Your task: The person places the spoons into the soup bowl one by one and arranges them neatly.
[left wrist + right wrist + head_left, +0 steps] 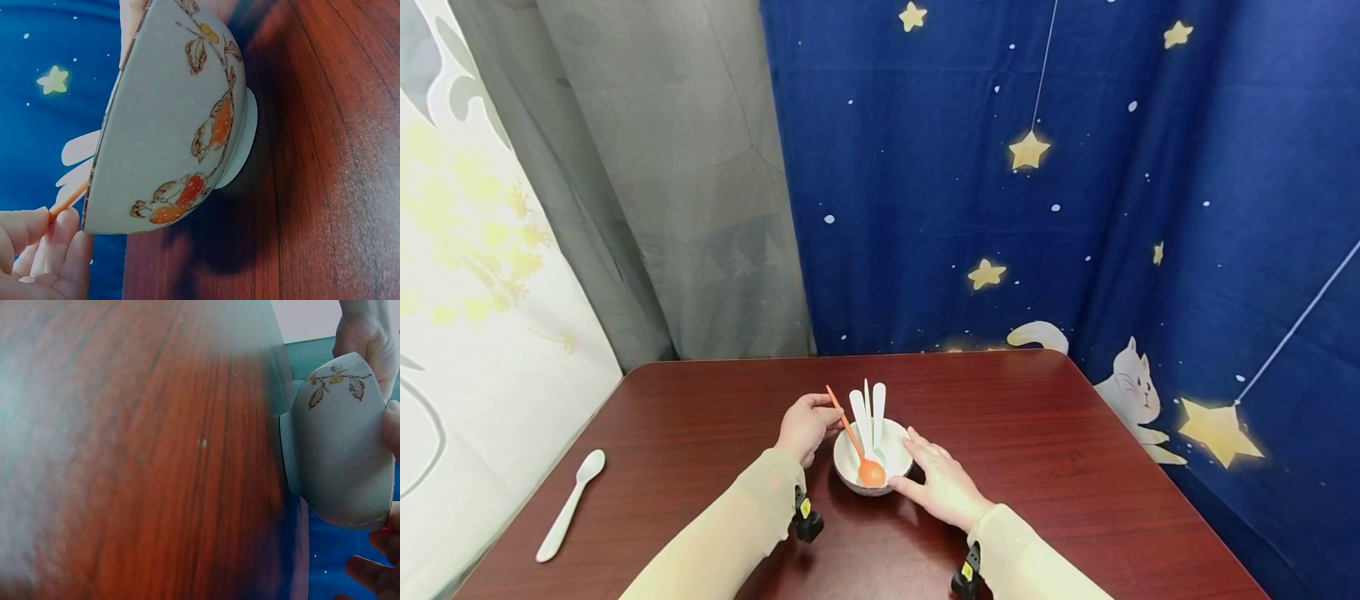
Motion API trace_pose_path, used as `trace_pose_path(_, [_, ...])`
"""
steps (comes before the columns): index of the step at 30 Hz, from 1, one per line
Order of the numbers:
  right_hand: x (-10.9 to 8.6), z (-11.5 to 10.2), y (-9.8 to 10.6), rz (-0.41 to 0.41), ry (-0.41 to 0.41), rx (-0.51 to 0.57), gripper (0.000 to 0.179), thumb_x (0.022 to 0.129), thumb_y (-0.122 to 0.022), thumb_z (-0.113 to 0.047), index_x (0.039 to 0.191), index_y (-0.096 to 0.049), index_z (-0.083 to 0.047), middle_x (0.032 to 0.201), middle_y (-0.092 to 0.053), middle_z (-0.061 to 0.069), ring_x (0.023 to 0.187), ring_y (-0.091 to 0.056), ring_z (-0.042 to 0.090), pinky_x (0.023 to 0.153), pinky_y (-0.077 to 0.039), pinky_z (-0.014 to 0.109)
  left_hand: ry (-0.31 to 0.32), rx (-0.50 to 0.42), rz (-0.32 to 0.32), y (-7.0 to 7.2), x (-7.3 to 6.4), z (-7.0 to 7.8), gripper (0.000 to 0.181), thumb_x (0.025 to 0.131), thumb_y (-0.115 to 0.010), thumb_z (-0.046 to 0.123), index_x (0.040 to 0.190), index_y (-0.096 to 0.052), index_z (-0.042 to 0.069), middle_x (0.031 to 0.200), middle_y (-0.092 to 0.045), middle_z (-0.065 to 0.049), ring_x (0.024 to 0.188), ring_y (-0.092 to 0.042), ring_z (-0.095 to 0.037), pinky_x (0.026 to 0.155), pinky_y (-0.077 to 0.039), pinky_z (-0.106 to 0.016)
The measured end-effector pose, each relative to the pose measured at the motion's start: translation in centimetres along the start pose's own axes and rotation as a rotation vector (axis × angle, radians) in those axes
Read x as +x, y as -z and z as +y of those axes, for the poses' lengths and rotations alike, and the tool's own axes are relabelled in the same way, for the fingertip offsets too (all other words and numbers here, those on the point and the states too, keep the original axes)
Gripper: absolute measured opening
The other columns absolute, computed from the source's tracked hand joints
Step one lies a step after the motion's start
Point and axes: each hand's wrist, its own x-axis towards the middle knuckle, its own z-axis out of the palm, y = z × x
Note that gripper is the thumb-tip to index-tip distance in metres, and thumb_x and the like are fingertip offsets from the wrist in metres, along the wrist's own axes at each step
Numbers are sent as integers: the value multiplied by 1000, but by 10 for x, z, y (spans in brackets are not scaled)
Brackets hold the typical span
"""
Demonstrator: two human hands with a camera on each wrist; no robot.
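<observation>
A white bowl [895, 437] stands on the table with a brown-edged rim, and its outside shows painted fruit and leaves in the left wrist view. An orange spoon [872, 473] leans in it, head down, handle up to the left. My left hand [806, 427] pinches that handle near its upper end; in the left wrist view its fingertips [59, 219] are just outside the rim. White utensils [878, 408] stand beside the spoon, handles up, their lower ends partly hidden. My right hand [946, 483] holds the bowl's right side, thumb and fingers spread along the rim.
A white spoon [571, 504] lies alone on the left of the dark red wooden table [715, 417]. Behind the table's far edge hang a grey curtain [700, 208] and a blue star-patterned curtain [925, 208]. Dark wrist cameras [808, 523] sit at both cuffs.
</observation>
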Motion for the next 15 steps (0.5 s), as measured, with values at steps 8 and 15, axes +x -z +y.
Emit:
trace_pose_path(8, [1,2,-2,-6,-9,-1,77,89,-57,-58,143,-45,-5,153,-33,9,136,-35,36,107,-33,52,15,15,-11,-3,5,-2,39,88,-67,4,125,-55,-3,103,-67,-19,78,-68,-20,84,-54,-44])
trace_pose_path(15, [0,0,-2,0,-8,-1,77,89,-57,-58,143,-45,-5,153,-33,9,136,-35,36,107,-33,52,28,4,-23,-7,6,-4,41,88,-67,3,126,-54,-3,102,-67,-19,78,-69,-21,82,-55,-42])
